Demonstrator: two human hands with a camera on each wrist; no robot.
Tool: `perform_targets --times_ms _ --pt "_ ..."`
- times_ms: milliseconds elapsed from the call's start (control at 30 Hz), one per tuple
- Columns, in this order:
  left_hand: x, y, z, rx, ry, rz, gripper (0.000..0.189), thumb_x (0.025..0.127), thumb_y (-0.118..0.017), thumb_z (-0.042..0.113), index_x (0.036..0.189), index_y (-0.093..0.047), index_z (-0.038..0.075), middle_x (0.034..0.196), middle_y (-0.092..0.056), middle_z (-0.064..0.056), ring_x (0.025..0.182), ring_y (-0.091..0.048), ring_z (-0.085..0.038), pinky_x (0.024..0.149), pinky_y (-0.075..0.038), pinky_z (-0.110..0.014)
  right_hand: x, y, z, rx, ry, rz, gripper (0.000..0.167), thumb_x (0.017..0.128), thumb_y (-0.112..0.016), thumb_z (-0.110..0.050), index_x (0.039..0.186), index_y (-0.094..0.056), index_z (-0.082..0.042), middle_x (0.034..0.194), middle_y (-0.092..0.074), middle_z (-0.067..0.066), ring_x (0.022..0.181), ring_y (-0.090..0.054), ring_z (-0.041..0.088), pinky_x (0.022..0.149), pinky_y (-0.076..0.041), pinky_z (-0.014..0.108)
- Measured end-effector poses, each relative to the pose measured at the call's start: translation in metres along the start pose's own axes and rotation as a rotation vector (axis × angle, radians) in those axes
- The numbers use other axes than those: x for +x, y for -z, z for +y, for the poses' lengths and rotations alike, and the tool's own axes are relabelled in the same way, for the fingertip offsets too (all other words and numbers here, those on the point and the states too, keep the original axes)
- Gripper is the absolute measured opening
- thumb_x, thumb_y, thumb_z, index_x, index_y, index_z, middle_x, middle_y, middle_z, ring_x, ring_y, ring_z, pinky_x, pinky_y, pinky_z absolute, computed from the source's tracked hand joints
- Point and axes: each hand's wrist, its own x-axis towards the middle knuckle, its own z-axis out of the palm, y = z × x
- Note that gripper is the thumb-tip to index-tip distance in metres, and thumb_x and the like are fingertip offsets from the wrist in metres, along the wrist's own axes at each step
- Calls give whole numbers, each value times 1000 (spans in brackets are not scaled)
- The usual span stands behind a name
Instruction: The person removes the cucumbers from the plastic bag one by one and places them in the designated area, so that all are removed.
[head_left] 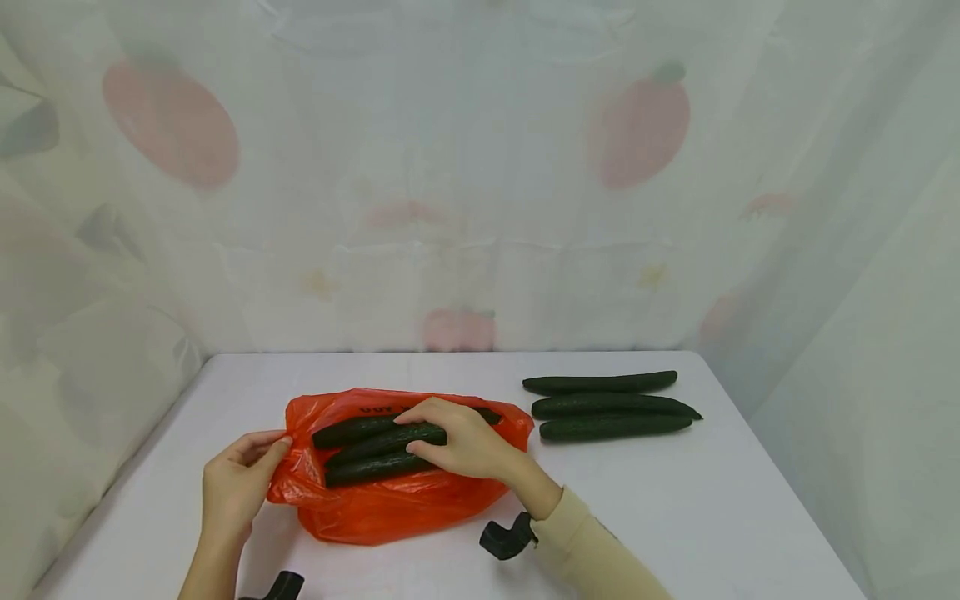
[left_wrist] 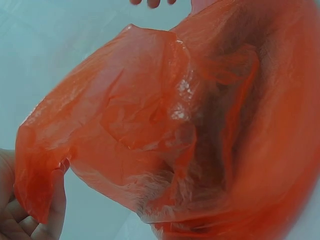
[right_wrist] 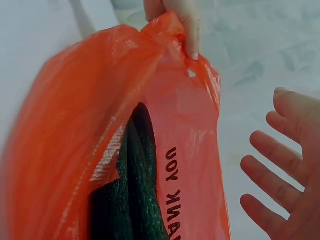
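An orange-red plastic bag lies on its side, its mouth gaping, with dark lettering inside. My left hand pinches the bag's left end between thumb and fingers; the left wrist view shows the film pulled out from these fingers. Within the bag, three dark green cucumbers lie side by side. Over their right part is my right hand, covering some of their length. In the right wrist view its fingers are spread and grip nothing, beside the bag's lettered wall.
Three more cucumbers lie roughly parallel on the white table, at the back right. Behind the table hangs a pale curtain with faded fruit prints. Black wrist mounts show near both forearms.
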Motion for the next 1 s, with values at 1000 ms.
perform_targets --times_ms 1000 --pt "-2 0 1 -1 9 5 37 85 -65 34 108 -66 5 71 -63 17 64 -60 -1 54 -52 -19 31 -26 47 -63 -255 -186 39 90 -57 -35 124 -57 -15 123 -59 -3 110 -55 10 96 -42 24"
